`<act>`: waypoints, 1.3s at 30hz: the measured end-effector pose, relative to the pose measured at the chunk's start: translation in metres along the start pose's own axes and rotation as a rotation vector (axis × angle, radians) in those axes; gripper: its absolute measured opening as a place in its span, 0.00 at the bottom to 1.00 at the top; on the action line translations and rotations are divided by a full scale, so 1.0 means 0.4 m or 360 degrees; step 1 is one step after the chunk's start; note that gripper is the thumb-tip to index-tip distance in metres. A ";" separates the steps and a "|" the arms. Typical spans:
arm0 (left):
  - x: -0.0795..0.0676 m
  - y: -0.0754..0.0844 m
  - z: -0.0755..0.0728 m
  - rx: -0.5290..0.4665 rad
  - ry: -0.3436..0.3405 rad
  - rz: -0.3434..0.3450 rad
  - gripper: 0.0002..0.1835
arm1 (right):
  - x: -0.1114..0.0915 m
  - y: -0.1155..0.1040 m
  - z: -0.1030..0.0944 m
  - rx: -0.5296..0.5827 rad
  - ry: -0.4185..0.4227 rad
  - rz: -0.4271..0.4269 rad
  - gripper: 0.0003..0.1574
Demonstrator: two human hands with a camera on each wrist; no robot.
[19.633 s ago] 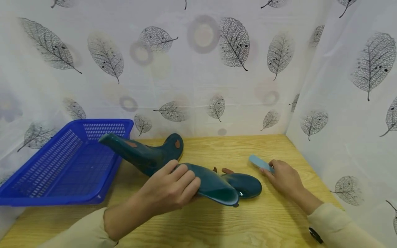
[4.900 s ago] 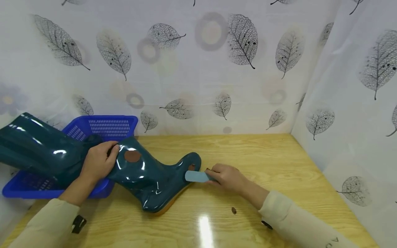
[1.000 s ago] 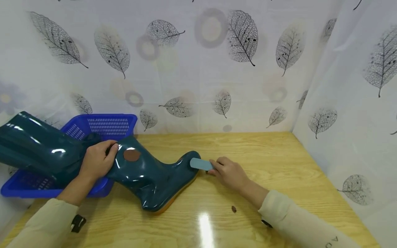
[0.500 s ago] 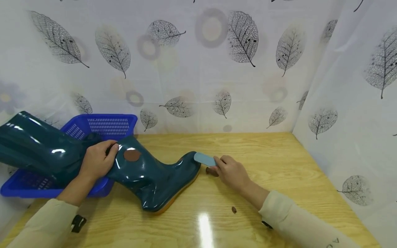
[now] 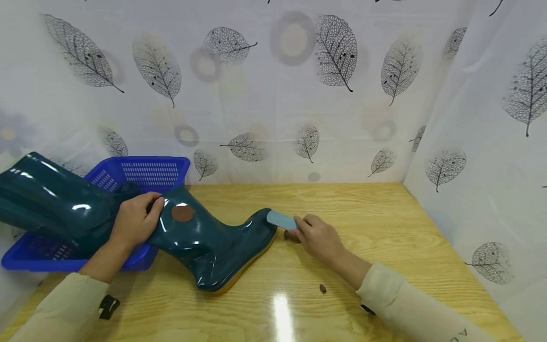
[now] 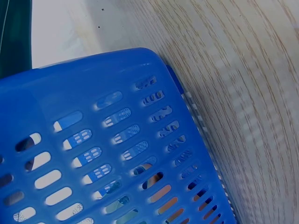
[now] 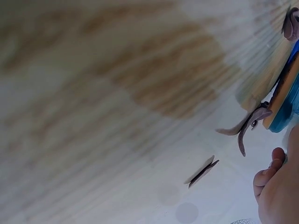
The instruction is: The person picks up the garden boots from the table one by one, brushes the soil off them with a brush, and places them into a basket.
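Note:
A dark green rubber boot (image 5: 205,242) lies tilted on the table with its orange-edged sole toward the front right. My left hand (image 5: 134,219) grips its upper shaft beside the basket. A round brown patch (image 5: 183,213) sticks to the shaft. In my right hand (image 5: 319,237) I pinch a light blue flat tool (image 5: 281,219) with a rounded end, which overlaps the boot's toe. Brown bits (image 5: 292,236) lie under that hand. The right wrist view shows the hand (image 7: 280,186) at its right edge, near the boot's toe (image 7: 284,109).
A second green boot (image 5: 55,204) lies across the blue perforated basket (image 5: 149,167) at left. The basket's wall (image 6: 107,70) fills much of the left wrist view. A small brown flake (image 5: 322,288) rests on the wooden table (image 5: 363,204). Leaf-print curtain (image 5: 273,95) hangs behind.
Earlier both boots were on the table; one now lies across the basket. The brown patch on the toe has come off. The tool moved slightly up and right, then nearly stopped.

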State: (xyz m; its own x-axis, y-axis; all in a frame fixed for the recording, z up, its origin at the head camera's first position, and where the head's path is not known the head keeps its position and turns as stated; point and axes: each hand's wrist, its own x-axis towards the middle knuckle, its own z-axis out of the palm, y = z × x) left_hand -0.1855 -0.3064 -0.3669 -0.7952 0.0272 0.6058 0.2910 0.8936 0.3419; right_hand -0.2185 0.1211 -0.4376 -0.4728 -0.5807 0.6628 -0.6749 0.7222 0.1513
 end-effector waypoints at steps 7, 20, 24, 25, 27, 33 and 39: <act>0.001 0.003 -0.004 -0.0003 -0.0014 -0.0017 0.14 | -0.001 -0.001 0.002 0.0020 -0.0007 -0.0001 0.25; 0.013 -0.006 -0.006 -0.0050 -0.0009 0.0021 0.13 | 0.005 0.004 -0.005 0.0049 0.0007 -0.0010 0.25; 0.018 0.002 -0.013 -0.0047 -0.0090 0.0033 0.15 | 0.006 0.002 -0.009 0.0057 0.0002 -0.0021 0.25; 0.019 0.006 -0.017 -0.0040 -0.0099 0.0050 0.15 | 0.006 0.001 -0.009 0.0074 0.0008 -0.0023 0.25; 0.023 0.014 -0.022 -0.0029 -0.0100 0.0084 0.16 | 0.010 -0.002 -0.008 0.0111 0.0025 -0.0026 0.26; 0.038 0.046 -0.039 -0.0001 -0.0064 0.0191 0.16 | 0.030 -0.018 -0.016 0.0171 0.0068 -0.0125 0.26; 0.051 0.076 -0.059 0.0060 -0.0035 0.0294 0.15 | 0.059 -0.037 -0.025 0.0236 0.0090 -0.0162 0.24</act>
State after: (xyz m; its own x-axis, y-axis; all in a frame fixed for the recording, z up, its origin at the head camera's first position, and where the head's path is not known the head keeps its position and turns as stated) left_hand -0.1802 -0.2893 -0.3271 -0.7417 0.2015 0.6398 0.4133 0.8886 0.1992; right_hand -0.2141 0.1004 -0.4167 -0.3676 -0.6229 0.6905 -0.7958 0.5949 0.1130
